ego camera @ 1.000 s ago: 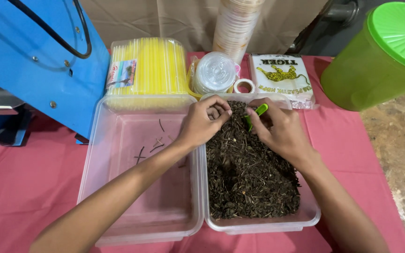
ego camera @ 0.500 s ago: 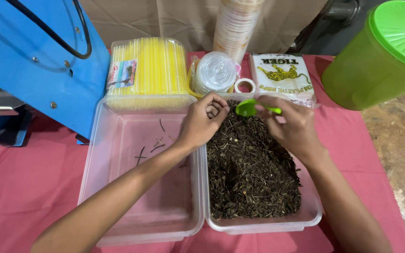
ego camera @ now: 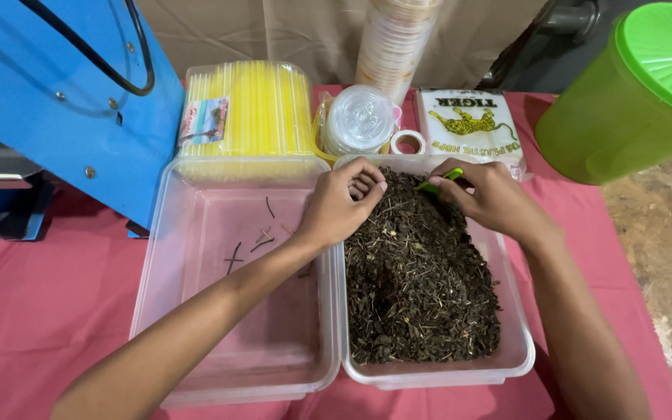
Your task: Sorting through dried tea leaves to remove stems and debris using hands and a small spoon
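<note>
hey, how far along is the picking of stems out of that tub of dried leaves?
Early, by the look of it. Done: only a few stems lie in the left clear tub. In hand: the right hand digs a green scoop into the dried leaves, the left hand curled at their edge. Left: the right tub is nearly full, pale stems showing throughout.

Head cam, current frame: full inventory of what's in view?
clear tub: 1, right of centre, full of dark dried leaves
clear container: 1, left of it, few twigs inside
green scoop: 1, over leaves
yellow straws: 1 pack, behind containers
clear lids: 1 stack, centre back
cup stack: 1, back
tape roll: 1, white
white bag: 1
green jug: 1, right
blue machine: 1, left
pink cloth: 1, covers table
hands: left hand curled at tub edge; right hand holds scoop
</note>
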